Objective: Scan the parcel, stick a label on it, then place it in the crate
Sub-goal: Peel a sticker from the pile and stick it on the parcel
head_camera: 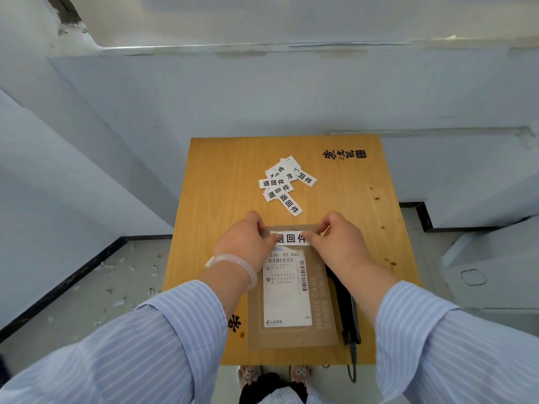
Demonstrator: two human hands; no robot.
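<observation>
- The left hand is curled with its fingertips pinched on the left end of a white label printed with 3 black characters.
- The right hand mirrors it, its fingers bent and pinched on the label's right end; both hands hold the strip flat across the far end of the parcel.
- A pale, translucent bracelet circles the left wrist, and both forearms wear blue-and-white striped sleeves.
- The parcel is a flat brown cardboard mailer lying lengthwise on the bench, near its front edge and roughly centred between the left and right edges.
- A white shipping sticker with barcodes covers much of the parcel's top face, just nearer than the held label.
- A black handheld scanner lies on the bench just beside the parcel's right edge, partly under the right forearm; its cable hangs over the front edge.
- A loose heap of spare labels with the same black print lies beyond the hands, around the middle of the bench, overlapping at different angles.
- Black printed characters mark the bench's far right corner.
- No crate is in view.
</observation>
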